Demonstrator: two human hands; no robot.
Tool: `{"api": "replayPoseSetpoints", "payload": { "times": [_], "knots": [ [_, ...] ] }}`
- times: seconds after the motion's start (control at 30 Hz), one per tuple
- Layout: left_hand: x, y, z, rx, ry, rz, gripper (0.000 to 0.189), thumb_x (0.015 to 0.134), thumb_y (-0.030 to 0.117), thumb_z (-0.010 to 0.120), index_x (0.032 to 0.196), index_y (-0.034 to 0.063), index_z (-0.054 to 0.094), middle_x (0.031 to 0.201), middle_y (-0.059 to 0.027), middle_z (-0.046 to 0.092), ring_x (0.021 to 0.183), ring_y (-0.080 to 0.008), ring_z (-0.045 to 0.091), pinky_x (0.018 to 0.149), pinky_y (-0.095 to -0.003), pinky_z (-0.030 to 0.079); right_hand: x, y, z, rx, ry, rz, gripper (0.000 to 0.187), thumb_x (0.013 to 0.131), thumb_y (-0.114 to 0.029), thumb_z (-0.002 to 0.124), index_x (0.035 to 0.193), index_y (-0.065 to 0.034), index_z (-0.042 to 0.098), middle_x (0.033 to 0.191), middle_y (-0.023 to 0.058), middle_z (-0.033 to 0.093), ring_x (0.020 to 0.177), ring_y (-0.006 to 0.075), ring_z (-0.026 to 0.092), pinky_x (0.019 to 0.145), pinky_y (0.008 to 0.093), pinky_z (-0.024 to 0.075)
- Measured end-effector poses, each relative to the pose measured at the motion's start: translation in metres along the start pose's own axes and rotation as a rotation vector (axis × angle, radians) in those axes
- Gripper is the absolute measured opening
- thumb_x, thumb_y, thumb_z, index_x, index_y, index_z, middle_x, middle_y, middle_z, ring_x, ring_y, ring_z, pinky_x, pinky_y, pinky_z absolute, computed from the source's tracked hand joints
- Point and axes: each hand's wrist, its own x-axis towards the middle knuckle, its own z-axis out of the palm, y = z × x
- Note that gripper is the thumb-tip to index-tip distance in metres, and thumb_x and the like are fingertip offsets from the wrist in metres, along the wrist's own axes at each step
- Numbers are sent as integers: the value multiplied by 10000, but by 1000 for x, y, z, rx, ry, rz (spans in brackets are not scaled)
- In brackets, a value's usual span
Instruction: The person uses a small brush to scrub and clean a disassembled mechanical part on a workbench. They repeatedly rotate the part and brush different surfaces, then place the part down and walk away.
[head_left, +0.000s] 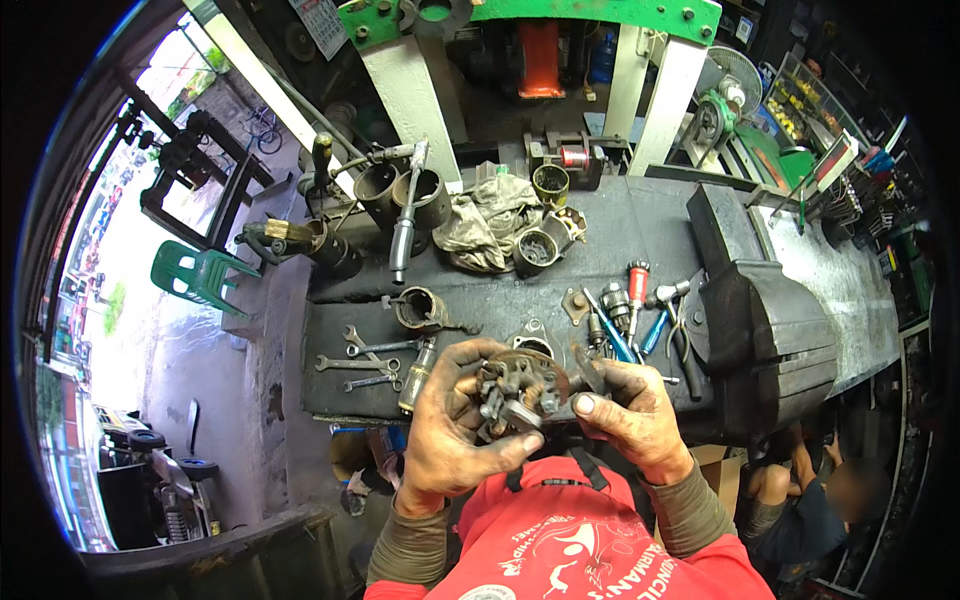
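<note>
My left hand (457, 427) is closed around a dirty round metal assembly (517, 390), perhaps a starter motor's brush holder, its open side with coils and metal parts facing up. Between the thumb and fingers of my right hand (626, 412) is a small thin dark metal part (589, 371), close to the assembly's right side. Just beyond the assembly, a metal flange housing (534, 331) lies on the black bench top. Combination wrenches (356, 364) and a metal cylinder (418, 375) lie left of my left hand. Screwdrivers (611, 330) and pliers (679, 337) lie beyond my right hand.
A bench vise (780, 330) stands at the right. Metal cylinders (424, 199), a ratchet handle (403, 244), a rag (487, 225) and motor housings (536, 251) are at the back. A short metal cylinder (421, 307) sits left of centre. Another person (806, 495) crouches at lower right.
</note>
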Motion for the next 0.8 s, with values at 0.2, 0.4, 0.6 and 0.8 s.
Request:
{"api": "replayPoseSetpoints", "payload": {
  "times": [0.2, 0.4, 0.6, 0.8],
  "knots": [
    [-3, -9, 13, -22, 9, 111, 906, 716, -16, 885, 1493, -70, 423, 1316, -180, 634, 1208, -256, 647, 1084, -384, 511, -7, 15, -5, 136, -54, 44, 337, 950, -218, 784, 1171, 20, 694, 794, -40, 609, 619, 21, 467, 519, 203, 333],
    [1, -9, 24, 100, -92, 101, 893, 697, -21, 882, 1486, -74, 469, 1319, -175, 652, 1219, -242, 644, 1049, -366, 523, -5, 6, -24, 60, -46, -39, 369, 955, -265, 778, 1168, 22, 688, 749, -39, 588, 588, 26, 448, 507, 208, 324],
    [16, -11, 27, -22, -8, 83, 999, 731, -8, 874, 1563, -45, 322, 1317, -233, 653, 1191, -286, 683, 1014, -390, 564, -6, 10, -18, 327, 54, -27, 266, 997, -188, 722, 1138, 29, 661, 784, -6, 622, 551, 34, 427, 457, 232, 318],
    [34, -50, 44, -273, 46, 197, 656, 951, 134, 712, 1506, -33, 404, 1272, -125, 646, 1195, -229, 636, 1062, -381, 514, 1, 38, 12, 534, 197, -59, 268, 1026, -185, 683, 1191, 20, 630, 860, 3, 631, 537, 40, 443, 439, 227, 347]
  ]
}}
